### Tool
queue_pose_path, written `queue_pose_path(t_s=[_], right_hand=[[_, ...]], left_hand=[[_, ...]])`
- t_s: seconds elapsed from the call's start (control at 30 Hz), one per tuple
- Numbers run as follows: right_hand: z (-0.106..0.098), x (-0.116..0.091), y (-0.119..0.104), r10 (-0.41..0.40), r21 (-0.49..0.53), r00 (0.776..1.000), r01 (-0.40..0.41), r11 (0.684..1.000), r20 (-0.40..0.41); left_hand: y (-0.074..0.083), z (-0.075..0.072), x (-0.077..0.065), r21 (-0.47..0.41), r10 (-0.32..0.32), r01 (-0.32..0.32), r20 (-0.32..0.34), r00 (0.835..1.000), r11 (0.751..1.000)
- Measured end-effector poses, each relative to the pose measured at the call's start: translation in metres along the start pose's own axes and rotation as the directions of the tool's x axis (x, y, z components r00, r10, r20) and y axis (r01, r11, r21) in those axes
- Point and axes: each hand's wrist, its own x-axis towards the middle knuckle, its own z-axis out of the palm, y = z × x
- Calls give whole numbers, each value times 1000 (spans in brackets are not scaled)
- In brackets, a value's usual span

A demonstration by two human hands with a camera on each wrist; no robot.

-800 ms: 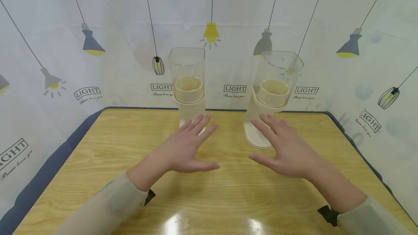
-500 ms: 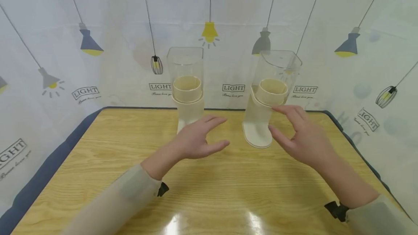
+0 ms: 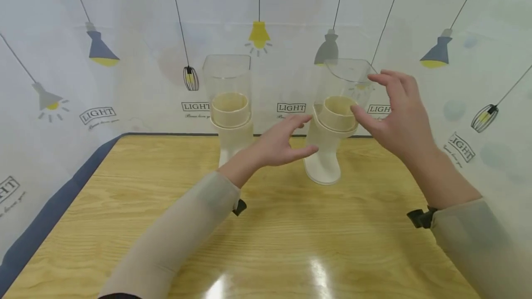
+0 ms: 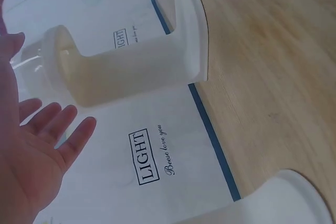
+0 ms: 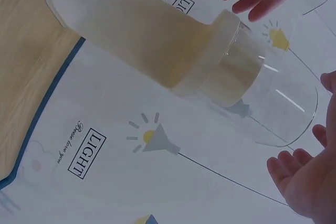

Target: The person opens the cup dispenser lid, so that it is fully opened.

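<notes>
On the table's far side stands the right-hand cream stand (image 3: 323, 163), its clear upright container (image 3: 347, 77) open at the top around a cream cylindrical ring (image 3: 337, 120). My right hand (image 3: 403, 119) is beside the container's right side, fingers bent loosely and thumb apart, overlapping it in the head view. In the right wrist view a gap shows between that hand (image 5: 307, 182) and the clear wall. My left hand (image 3: 280, 144) reaches toward the stand's left side, fingers extended and thumb spread. A matching left-hand stand (image 3: 236, 140) with its own clear container (image 3: 226, 75) is partly behind the left forearm.
The wooden table (image 3: 266, 234) has a dark blue edge (image 3: 54, 216) along its sides and back. Directly behind it hangs a white curtain (image 3: 145, 77) printed with lamps and lettering. A black wrist mount (image 3: 421, 218) sticks out at the right cuff.
My right hand has risen from above the table to the height of the right-hand container. The left hand has moved right and forward toward the same stand. The view has shifted slightly; both stands stay put.
</notes>
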Motion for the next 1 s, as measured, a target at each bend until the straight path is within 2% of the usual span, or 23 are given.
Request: queue_pose_path(t_s=[0.17, 0.3, 0.37, 0.5, 0.6, 0.7, 1.0], right_hand=[[8, 24, 4, 73, -6, 993, -73, 997, 94], [15, 31, 8, 112, 17, 980, -116, 993, 163], [18, 32, 8, 121, 29, 979, -127, 991, 162], [26, 29, 10, 131, 55, 986, -138, 989, 107], [33, 26, 11, 137, 84, 989, -142, 986, 59], [39, 22, 13, 150, 123, 988, -151, 981, 25], [50, 19, 17, 148, 216, 988, -137, 967, -33]], left_hand=[[-5, 4, 31, -36, -53, 52, -23, 998, 998], [-11, 13, 51, -82, -90, 86, -44, 995, 993], [-13, 18, 60, -123, -98, 90, -57, 994, 988], [-14, 26, 72, -241, -114, 91, -83, 990, 966], [-11, 31, 77, -315, -133, 98, -90, 987, 944], [-8, 36, 80, -345, -154, 109, -106, 982, 932], [-1, 50, 80, -306, -158, 85, -223, 962, 948]])
